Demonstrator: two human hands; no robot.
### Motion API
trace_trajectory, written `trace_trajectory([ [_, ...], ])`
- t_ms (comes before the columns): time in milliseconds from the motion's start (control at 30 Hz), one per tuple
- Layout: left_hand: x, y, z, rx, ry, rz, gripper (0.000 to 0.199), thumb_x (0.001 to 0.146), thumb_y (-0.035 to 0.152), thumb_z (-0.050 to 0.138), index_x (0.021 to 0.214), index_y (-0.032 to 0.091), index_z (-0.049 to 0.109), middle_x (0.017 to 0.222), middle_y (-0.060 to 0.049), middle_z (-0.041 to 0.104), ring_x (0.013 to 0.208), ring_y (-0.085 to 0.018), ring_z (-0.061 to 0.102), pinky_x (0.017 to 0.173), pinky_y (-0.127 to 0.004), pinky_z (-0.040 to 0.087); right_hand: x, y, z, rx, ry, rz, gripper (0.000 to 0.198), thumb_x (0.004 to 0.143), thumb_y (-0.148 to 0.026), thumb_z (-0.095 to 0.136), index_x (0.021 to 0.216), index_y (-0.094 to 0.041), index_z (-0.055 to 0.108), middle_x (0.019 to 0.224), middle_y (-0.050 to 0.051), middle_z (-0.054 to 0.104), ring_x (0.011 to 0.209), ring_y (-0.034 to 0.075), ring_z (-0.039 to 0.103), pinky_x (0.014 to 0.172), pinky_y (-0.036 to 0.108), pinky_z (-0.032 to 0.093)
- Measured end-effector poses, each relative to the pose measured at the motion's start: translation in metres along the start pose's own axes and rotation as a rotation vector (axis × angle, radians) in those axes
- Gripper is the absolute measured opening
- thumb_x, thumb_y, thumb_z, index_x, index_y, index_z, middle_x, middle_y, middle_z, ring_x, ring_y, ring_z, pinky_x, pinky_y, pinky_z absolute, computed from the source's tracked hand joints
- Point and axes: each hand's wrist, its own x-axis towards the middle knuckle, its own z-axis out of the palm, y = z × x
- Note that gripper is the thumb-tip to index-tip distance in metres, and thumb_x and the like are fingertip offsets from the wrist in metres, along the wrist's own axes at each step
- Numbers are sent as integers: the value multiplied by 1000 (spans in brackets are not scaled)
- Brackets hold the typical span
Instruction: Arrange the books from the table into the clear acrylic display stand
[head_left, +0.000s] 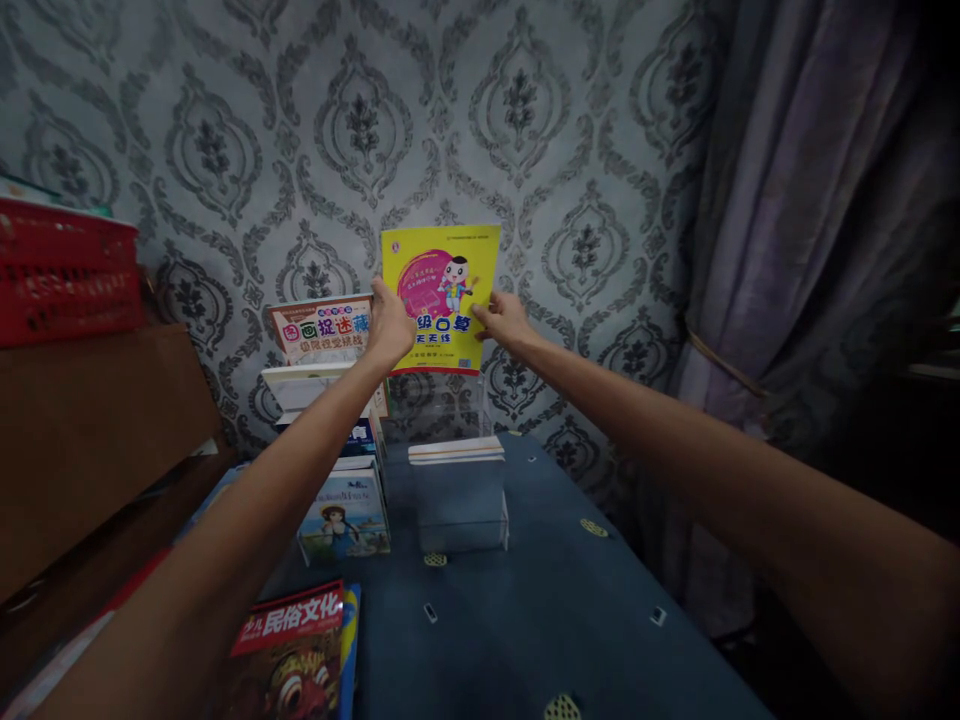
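A yellow workbook [442,260] with a cartoon child on its cover is held upright between my two hands. My left hand [391,322] grips its left edge, and my right hand [504,320] pinches its lower right edge. Behind and below the workbook shows part of a clear acrylic book stand [484,400]. Nearer to me, another clear stand [461,535] carries several thin white-edged books [456,450]. Left of it, a rack holds several books, among them one with a girl in a hat [346,515] and a tall brown-bordered one [322,325]. My left forearm covers part of that rack.
A dark blue cloth with small prints covers the table [585,620]. At the front left lie magazines, the top one red-titled [289,650]. A red basket [67,265] sits on a brown box [105,430] at left. Patterned wall behind; a tied curtain [780,250] at right.
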Motion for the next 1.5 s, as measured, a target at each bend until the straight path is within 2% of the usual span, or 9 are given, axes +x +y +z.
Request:
trace_trajectory([
  [167, -10, 11, -8, -44, 20, 19, 72, 85, 10, 55, 147, 13, 19, 137, -23, 55, 122, -34, 56, 94, -44, 50, -5, -3, -2, 16, -8, 90, 28, 87, -26, 57, 115, -20, 62, 98, 9, 73, 83, 23, 71, 67, 39, 64],
  [333, 0, 8, -11, 6, -54, -64, 80, 83, 19, 62, 148, 18, 16, 124, -23, 64, 106, -38, 65, 84, -51, 52, 4, -3, -1, 9, -39, 76, 26, 85, -28, 63, 110, -21, 64, 99, 9, 73, 83, 23, 71, 66, 39, 65],
  [500, 8, -1, -6, -20, -65, -101, 89, 82, 28, 66, 151, 22, 11, 132, -23, 59, 113, -40, 63, 85, -51, 53, 16, -3, 1, -15, -61, 131, 16, 84, -23, 64, 99, -18, 65, 95, 10, 73, 80, 24, 71, 64, 40, 65],
  [767, 3, 6, -14, 43, -133, -17, 65, 78, 8, 60, 137, 17, 35, 120, -19, 66, 102, -33, 67, 82, -43, 55, -4, 11, -5, 121, -77, 167, 20, 84, -28, 66, 103, -21, 65, 91, 7, 75, 79, 23, 72, 61, 39, 66],
  [933, 25, 12, -62, 339, -257, 396, 39, 83, 12, 52, 122, 14, 54, 121, -16, 65, 114, -29, 61, 99, -40, 47, -16, 16, -11, 171, -27, 103, 24, 84, -29, 64, 106, -22, 64, 101, 6, 75, 79, 22, 73, 52, 30, 63],
  [1033, 41, -5, -98, 572, -347, 548, 59, 75, 33, 69, 129, 18, 51, 138, -14, 54, 130, -32, 46, 107, -41, 38, -18, 16, -12, 216, -63, 100, 27, 84, -32, 63, 109, -23, 64, 102, 6, 76, 79, 23, 74, 49, 29, 62],
  [1133, 54, -34, -121, 748, -550, 390, 78, 60, 40, 79, 129, 18, 49, 136, -15, 56, 125, -32, 50, 99, -36, 42, -18, 14, -9, 216, -107, 97, 29, 81, -35, 67, 108, -24, 65, 100, 6, 77, 79, 24, 74, 46, 29, 61],
  [1267, 69, -62, -128, 731, -659, 312, 64, 60, 33, 75, 119, 21, 53, 118, -7, 67, 104, -24, 61, 84, -28, 46, -19, 11, -2, 191, -166, 106, 26, 78, -34, 71, 101, -23, 67, 98, 6, 77, 80, 24, 74, 46, 29, 61],
  [1500, 92, -66, -130, 554, -848, 219, 43, 54, 28, 74, 97, 24, 67, 98, 2, 76, 89, -19, 65, 77, -24, 47, -22, 14, -1, 188, -179, 95, 26, 79, -33, 71, 102, -22, 67, 99, 6, 77, 80, 24, 74, 48, 29, 61],
])
